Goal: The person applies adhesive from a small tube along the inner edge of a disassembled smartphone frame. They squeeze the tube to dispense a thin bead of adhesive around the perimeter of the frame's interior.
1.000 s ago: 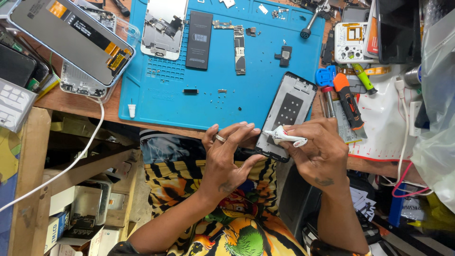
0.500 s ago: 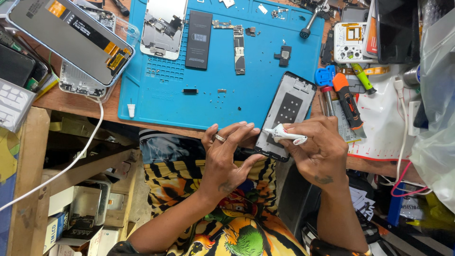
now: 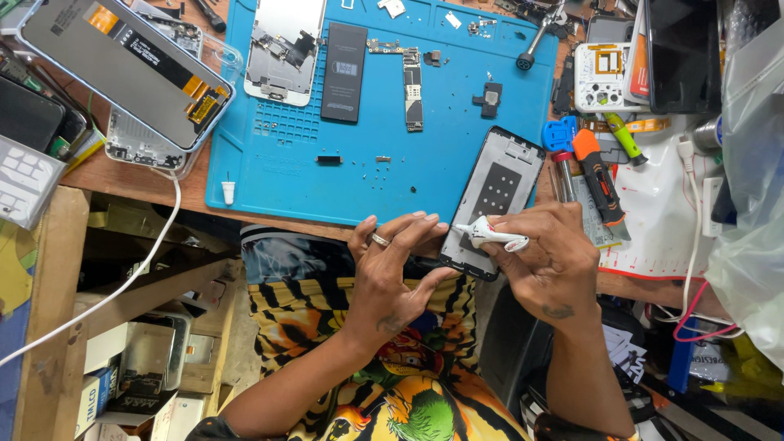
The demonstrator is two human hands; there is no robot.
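Far to the left of both hands, a phone screen panel (image 3: pixel 126 69) lies face down across the bench corner, and a white cable (image 3: pixel 122 286) runs down from it past the wooden shelf. Above the hands spreads a blue work mat (image 3: pixel 269 175). On it, up and left of the left hand, sit an opened phone back (image 3: pixel 284 49), a black battery (image 3: pixel 344 72) and a narrow circuit board (image 3: pixel 413 94).

The left hand (image 3: pixel 392 273) hovers at the near edge of the mat, fingers stretched out and close together, a ring on one of them. Its fingertips meet the left edge of a black phone frame (image 3: pixel 496 196), which juts off the mat towards the person. Whether the thumb grips the frame from below is hard to tell from this angle.

The right hand (image 3: pixel 545 261) is curled around a small white tube (image 3: pixel 492 235), pinching it with the nozzle aimed left at the lower part of the frame.

Just above the right hand lie an orange utility knife (image 3: pixel 599 180) and a green pen (image 3: pixel 625 137). Further right, a clear plastic bag (image 3: pixel 755 188) hangs over the bench.
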